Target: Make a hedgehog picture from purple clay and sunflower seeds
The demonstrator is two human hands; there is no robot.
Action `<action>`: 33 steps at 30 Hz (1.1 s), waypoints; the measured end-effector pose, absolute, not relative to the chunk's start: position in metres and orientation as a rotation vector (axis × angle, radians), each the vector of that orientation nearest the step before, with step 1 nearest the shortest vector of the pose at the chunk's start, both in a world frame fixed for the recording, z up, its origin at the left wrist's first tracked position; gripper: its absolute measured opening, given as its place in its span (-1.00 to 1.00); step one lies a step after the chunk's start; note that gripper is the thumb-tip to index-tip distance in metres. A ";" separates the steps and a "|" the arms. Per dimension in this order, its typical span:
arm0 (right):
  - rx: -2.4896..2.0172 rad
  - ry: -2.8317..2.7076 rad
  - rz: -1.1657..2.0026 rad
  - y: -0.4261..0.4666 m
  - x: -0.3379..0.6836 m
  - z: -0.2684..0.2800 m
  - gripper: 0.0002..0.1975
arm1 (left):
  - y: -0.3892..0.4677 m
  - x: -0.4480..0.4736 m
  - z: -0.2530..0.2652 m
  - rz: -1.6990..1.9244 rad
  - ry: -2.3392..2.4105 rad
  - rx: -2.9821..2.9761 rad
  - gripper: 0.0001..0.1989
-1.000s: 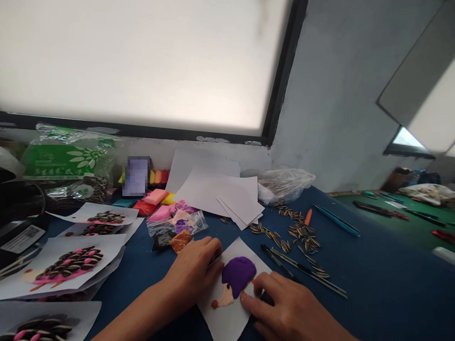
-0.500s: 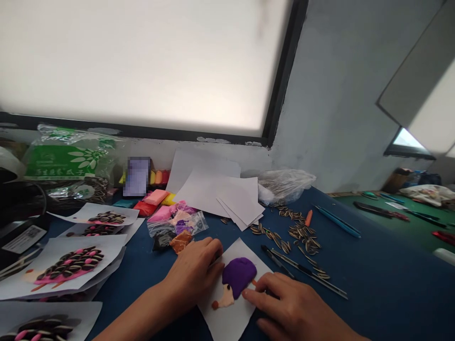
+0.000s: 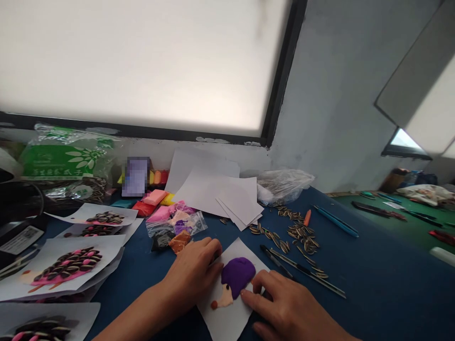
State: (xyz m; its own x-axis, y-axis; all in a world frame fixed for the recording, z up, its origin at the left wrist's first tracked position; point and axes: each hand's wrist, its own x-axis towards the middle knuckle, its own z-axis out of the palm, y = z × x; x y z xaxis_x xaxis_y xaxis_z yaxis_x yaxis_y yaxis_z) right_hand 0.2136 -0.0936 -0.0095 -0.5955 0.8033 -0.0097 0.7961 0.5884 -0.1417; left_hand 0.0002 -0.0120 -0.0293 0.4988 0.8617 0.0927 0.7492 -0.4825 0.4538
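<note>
A white paper sheet lies cornerwise before me, bearing a flat clay hedgehog. Its body is purple clay, the face is pale peach with a dark eye, and the nose is brown. My left hand has its fingers curled down at the sheet's left edge, holding it. On the other side, my right hand has bent fingers spread apart. One fingertip touches the purple clay's lower right edge, and another is beside a small orange clay piece, mostly covered.
Finished seed-and-clay hedgehog pictures are stacked at left. Behind are bagged clay pieces, blank papers and a green seed bag. Sunflower seeds, pens, an orange stick and blue tweezers lie right.
My right hand has shifted slightly, covering more of the orange clay piece. My left hand stays at the sheet's edge. The whole view has drifted a little.
</note>
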 end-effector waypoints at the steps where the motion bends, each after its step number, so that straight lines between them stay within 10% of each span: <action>1: -1.396 -2.758 0.221 -0.094 0.214 -0.008 -0.59 | -0.012 0.000 -0.029 0.442 1.340 2.394 -0.96; 9: -1.387 -2.672 0.418 -0.095 0.221 0.004 -0.62 | -0.012 -0.001 -0.031 0.466 1.336 2.400 -0.95; 20: -1.084 -2.775 -0.205 -0.093 0.223 -0.027 -0.47 | -0.011 -0.001 -0.034 0.489 1.322 2.408 -0.96; 33: -1.340 -2.687 0.337 -0.097 0.224 -0.002 -0.64 | -0.010 -0.001 -0.032 0.453 1.327 2.390 -0.94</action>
State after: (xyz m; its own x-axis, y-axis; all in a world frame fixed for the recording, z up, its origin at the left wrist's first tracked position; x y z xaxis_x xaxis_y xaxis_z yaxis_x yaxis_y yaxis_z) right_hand 0.2240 -0.0966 -0.0019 -0.6007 0.7994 0.0081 0.7727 0.5831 -0.2508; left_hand -0.0012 -0.0099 -0.0324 0.5054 0.8572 0.0991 0.7388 -0.4892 0.4634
